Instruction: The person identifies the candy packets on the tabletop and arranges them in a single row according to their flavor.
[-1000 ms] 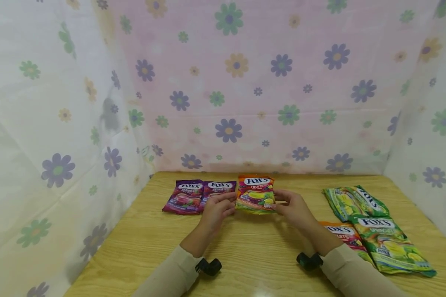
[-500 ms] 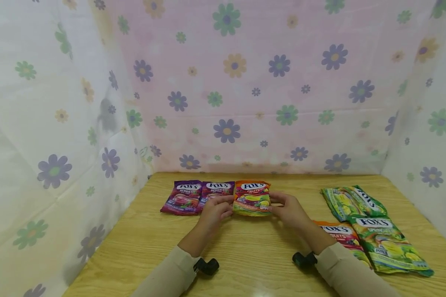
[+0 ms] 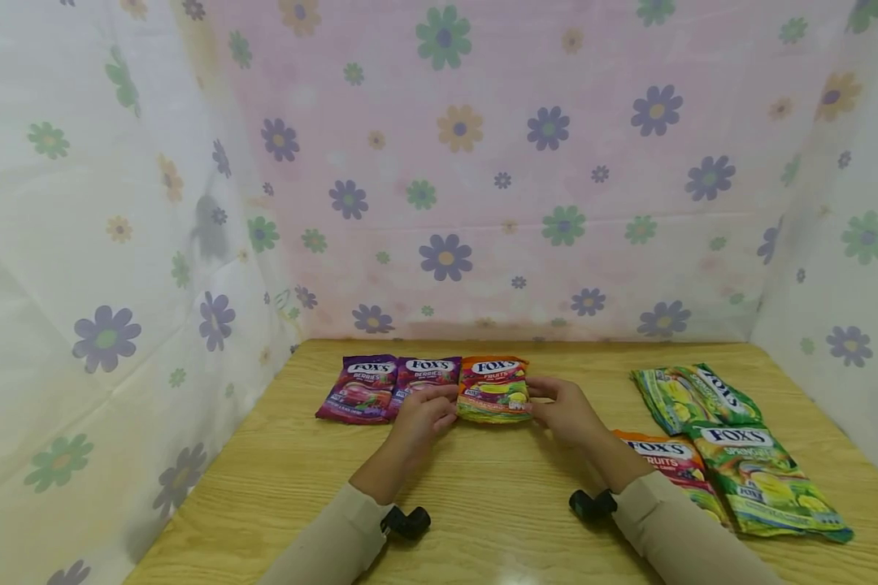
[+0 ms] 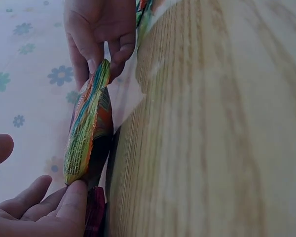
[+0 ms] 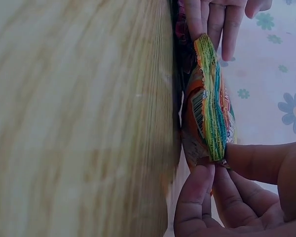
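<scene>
Fruits packet [image 3: 493,392] pinched by right fingers [image 5: 195,192], left fingers [image 4: 73,201] touching it

Under the left hand [image 3: 419,422] and the right hand [image 3: 567,413] spreads a wooden tabletop [image 3: 490,504], yellowish-brown with streaky grain. Beyond both hands, its far edge meets a pinkish back sheet [image 3: 497,207] printed with purple, green and pale orange flowers [image 3: 446,257] and crossed by a faint horizontal crease. Out to the left of the left hand stands a whiter, wrinkled left sheet [image 3: 51,268] in the same pattern, bearing a soft grey shadow [image 3: 210,227]; well right of the right hand, a similar right sheet [image 3: 827,268] encloses that side. A small pale glare [image 3: 514,578] lies on the wood, on the near side of the hands.
</scene>
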Tool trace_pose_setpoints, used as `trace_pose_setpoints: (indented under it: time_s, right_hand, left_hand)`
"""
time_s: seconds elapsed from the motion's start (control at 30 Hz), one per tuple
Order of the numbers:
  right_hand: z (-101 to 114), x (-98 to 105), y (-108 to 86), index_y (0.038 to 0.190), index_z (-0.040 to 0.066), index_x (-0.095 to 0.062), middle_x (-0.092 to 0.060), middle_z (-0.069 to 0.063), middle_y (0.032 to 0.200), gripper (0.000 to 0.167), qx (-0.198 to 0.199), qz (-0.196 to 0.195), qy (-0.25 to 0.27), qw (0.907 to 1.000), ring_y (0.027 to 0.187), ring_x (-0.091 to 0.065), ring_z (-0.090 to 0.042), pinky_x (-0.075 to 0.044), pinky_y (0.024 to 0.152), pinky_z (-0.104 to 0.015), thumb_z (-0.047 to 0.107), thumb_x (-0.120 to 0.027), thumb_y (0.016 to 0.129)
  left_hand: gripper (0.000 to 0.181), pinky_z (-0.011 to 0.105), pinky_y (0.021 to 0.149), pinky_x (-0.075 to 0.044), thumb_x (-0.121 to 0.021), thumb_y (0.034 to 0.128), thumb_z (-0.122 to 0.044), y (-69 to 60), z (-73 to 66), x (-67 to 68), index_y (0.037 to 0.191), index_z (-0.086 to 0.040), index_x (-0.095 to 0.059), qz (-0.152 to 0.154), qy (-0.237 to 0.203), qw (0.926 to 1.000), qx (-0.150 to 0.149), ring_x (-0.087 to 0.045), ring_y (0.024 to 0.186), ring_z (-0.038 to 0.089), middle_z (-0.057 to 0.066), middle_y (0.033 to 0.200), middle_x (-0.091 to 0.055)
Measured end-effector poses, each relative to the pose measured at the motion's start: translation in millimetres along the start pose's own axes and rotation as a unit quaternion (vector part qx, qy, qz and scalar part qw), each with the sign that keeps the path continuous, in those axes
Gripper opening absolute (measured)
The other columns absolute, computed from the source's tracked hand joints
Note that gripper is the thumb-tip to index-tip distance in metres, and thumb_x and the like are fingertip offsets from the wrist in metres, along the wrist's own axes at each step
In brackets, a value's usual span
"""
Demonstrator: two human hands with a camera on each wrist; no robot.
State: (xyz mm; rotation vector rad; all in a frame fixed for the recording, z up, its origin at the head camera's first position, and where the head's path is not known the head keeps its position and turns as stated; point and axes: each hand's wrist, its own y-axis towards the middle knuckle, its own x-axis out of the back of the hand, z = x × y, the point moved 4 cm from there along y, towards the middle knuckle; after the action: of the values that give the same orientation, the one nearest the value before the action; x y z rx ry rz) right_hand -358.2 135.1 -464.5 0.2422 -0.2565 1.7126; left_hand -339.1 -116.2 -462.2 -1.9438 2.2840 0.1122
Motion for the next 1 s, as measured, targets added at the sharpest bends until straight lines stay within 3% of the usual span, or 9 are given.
trace_pose_setpoints:
  time_s: [0.17, 0.23, 0.3, 0.4, 0.47, 0.57, 0.83, 1.0]
  right_hand:
    - [1.5, 0.5, -1.8, 0.151, 0.005, -0.051, -0.058, -0.022, 0.144, 0.053, -0.002, 0.006, -0.001, 1.0000, 0.109, -0.069, -0.021, -0.061, 0.081, -0.035, 0.009, -0.066, 0.101]
    - [2.5, 0.6, -2.4, 0.151, 0.004, -0.050, -0.057, -0.024, 0.146, 0.054, -0.003, 0.009, 0.005, 0.9999, 0.109, -0.069, -0.022, -0.061, 0.082, -0.036, 0.010, -0.066, 0.101]
    - [3.2, 0.6, -2.6, 0.152, 0.002, -0.049, -0.055, -0.025, 0.147, 0.054, -0.002, 0.014, 0.012, 0.9998, 0.110, -0.068, -0.023, -0.062, 0.084, -0.037, 0.010, -0.066, 0.101]
    - [4.3, 0.2, -3.2, 0.151, 0.002, -0.049, -0.055, -0.025, 0.148, 0.055, -0.004, 0.019, 0.022, 0.9996, 0.112, -0.068, -0.023, -0.062, 0.085, -0.037, 0.011, -0.067, 0.100]
    - [4.8, 0.0, -3.7, 0.151, 0.002, -0.049, -0.055, -0.024, 0.149, 0.056, -0.004, 0.022, 0.027, 0.9994, 0.114, -0.067, -0.024, -0.062, 0.086, -0.037, 0.012, -0.067, 0.100]
    - [4.5, 0.1, -4.0, 0.152, 0.003, -0.049, -0.053, -0.021, 0.151, 0.057, -0.007, 0.025, 0.035, 0.9990, 0.119, -0.065, -0.024, -0.061, 0.089, -0.037, 0.014, -0.068, 0.099]
    - [4.8, -0.5, -3.9, 0.153, 0.000, -0.047, -0.048, -0.021, 0.156, 0.059, -0.014, 0.042, 0.065, 0.9969, 0.121, -0.064, -0.024, -0.060, 0.092, -0.036, 0.014, -0.064, 0.099]
    - [6.1, -1.3, -5.7, 0.157, -0.002, -0.039, -0.043, -0.022, 0.160, 0.062, -0.018, 0.070, 0.099, 0.9925, 0.124, -0.063, -0.023, -0.058, 0.097, -0.039, 0.013, -0.061, 0.101]
  left_hand:
    - [0.048, 0.048, 0.117, -0.043, -0.052, 0.0990, -0.003, -1.8, -4.4, -0.1, 0.144, 0.012, -0.051, 0.005, 0.008, 1.0000, 0.000, -0.059, 0.127, 0.028, 0.028, 0.156, -0.044]
    - [0.048, 0.044, 0.113, -0.047, -0.052, 0.0993, -0.004, -2.5, -6.3, 0.0, 0.145, 0.011, -0.051, 0.009, 0.016, 0.9998, 0.002, -0.062, 0.110, 0.021, 0.028, 0.156, -0.044]
    - [0.048, 0.043, 0.112, -0.048, -0.052, 0.0996, -0.005, -3.0, -8.0, 0.2, 0.145, 0.011, -0.051, 0.013, 0.029, 0.9995, 0.001, -0.061, 0.106, 0.015, 0.028, 0.156, -0.044]
    - [0.048, 0.046, 0.114, -0.046, -0.051, 0.0998, -0.005, -2.8, -8.1, 0.7, 0.145, 0.011, -0.050, 0.021, 0.038, 0.9991, 0.001, -0.063, 0.112, 0.025, 0.028, 0.156, -0.044]
    - [0.048, 0.051, 0.117, -0.041, -0.052, 0.0996, -0.005, -2.6, -8.1, 0.5, 0.145, 0.012, -0.050, 0.023, 0.044, 0.9988, -0.001, -0.058, 0.131, 0.035, 0.029, 0.157, -0.043]
    - [0.048, 0.053, 0.118, -0.038, -0.053, 0.0987, -0.005, -2.1, -8.1, -0.8, 0.143, 0.013, -0.052, 0.020, 0.048, 0.9987, 0.001, -0.048, 0.142, 0.042, 0.028, 0.157, -0.043]
    - [0.047, 0.052, 0.120, -0.036, -0.054, 0.0997, -0.005, -2.0, -7.5, -3.9, 0.143, 0.012, -0.051, 0.019, 0.053, 0.9984, 0.006, -0.043, 0.146, 0.042, 0.027, 0.157, -0.043]
    - [0.047, 0.052, 0.119, -0.038, -0.058, 0.0978, -0.006, -2.3, -6.3, -2.3, 0.141, 0.013, -0.053, 0.019, 0.073, 0.9971, 0.013, -0.048, 0.143, 0.042, 0.028, 0.154, -0.046]
